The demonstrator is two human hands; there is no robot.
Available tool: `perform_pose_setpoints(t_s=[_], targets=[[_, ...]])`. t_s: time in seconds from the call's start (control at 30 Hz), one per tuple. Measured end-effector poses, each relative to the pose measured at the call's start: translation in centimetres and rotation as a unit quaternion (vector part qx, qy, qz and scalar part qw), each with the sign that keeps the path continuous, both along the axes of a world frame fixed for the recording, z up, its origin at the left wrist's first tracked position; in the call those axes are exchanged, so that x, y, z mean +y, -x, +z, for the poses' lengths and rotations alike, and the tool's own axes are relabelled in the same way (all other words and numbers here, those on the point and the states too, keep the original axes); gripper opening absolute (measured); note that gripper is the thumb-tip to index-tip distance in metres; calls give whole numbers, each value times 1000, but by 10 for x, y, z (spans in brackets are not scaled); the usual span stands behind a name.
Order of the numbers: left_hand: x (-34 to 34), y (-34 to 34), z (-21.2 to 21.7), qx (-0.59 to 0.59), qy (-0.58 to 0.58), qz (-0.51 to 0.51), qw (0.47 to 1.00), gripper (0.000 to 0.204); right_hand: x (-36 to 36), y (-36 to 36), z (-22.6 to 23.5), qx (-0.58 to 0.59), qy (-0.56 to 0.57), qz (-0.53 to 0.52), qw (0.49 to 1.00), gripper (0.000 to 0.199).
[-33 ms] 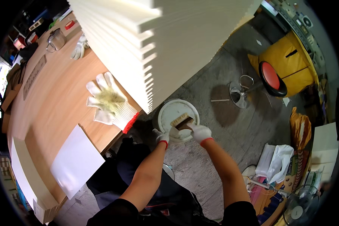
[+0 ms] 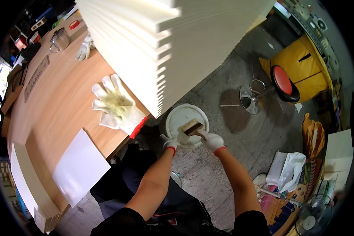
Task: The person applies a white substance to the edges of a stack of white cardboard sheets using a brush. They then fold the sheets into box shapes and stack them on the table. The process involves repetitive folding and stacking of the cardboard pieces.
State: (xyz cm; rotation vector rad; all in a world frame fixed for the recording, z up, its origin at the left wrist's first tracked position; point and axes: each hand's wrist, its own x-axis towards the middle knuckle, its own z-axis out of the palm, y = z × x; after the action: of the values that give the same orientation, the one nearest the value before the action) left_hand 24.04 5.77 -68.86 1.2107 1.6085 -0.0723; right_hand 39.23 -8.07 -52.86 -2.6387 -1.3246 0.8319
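1. Spare gloves (image 2: 116,106) lie on wooden table (image 2: 47,110), beside tall white board stack (image 2: 165,43); untouched.
2. Left hand (image 2: 170,142): fingers curled on white bucket (image 2: 187,125) rim.
3. Right hand (image 2: 211,141) grips brush (image 2: 190,128) over the bucket; loading looks underway, no coating visible yet.

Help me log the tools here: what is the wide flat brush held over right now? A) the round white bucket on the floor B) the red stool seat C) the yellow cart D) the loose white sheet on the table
A: the right hand holds the brush with its bristles above the white bucket, while the left hand is at the bucket's near rim.
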Motion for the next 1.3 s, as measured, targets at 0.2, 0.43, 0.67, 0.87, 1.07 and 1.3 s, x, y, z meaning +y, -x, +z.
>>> perform_pose_setpoints(t_s=[0.2, 0.43, 0.67, 0.87, 1.07, 1.3], targets=[[4, 0, 72, -55, -54, -107, 991, 84, -68, 19, 30, 480, -288, -344, 754, 47], [-35, -2, 59, -58, -123, -462, 876, 71, -72, 20, 49, 618, -371, -395, 570, 32], [-52, 8, 89, -82, -41, -741, 665, 65, 28, -24, -47, 194, -63, -186, 961, 38], [-56, 19, 73, -88, -82, -765, 632, 54, 80, 20, -155, -37, 140, -48, 988, 30], [-44, 15, 97, -18, -38, -819, 572, 47, 90, 32, -171, -39, 189, -26, 981, 27], [-35, 25, 118, -99, -57, -719, 686, 51, 63, -5, -170, 8, 131, 13, 991, 37]])
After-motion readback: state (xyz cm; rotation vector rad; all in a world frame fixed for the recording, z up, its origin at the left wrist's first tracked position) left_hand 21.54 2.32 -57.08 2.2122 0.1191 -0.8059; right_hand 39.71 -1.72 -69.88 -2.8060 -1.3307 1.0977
